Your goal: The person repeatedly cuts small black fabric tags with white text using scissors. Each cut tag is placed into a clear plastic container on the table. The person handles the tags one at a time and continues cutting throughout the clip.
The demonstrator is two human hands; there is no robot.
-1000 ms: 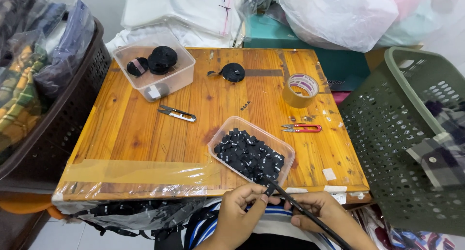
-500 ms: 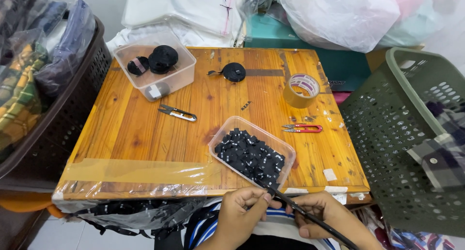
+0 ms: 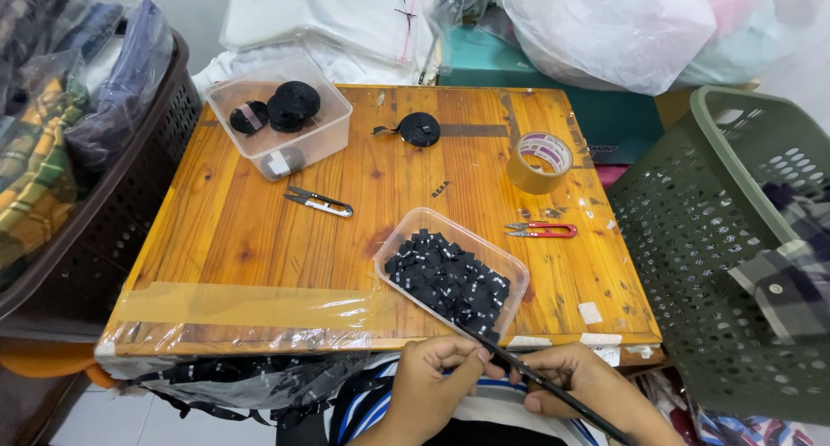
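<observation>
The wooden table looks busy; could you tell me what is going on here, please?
A person sits at the near edge of the wooden table, working a narrow black strap between both hands. The left hand pinches it near its upper end, and the right hand grips it lower down. Just beyond the hands, a clear tray holds small black pieces. Red snips, black-handled snips and a tape roll lie untouched farther back.

A wooden worktop [image 3: 259, 230] fills the middle of the frame, its near edge wrapped in clear plastic. A dark brown basket [image 3: 104, 213] stands at left, a green basket [image 3: 692, 230] at right, white bags [image 3: 605, 22] behind. Pale floor tiles [image 3: 112, 420] show lower left.
</observation>
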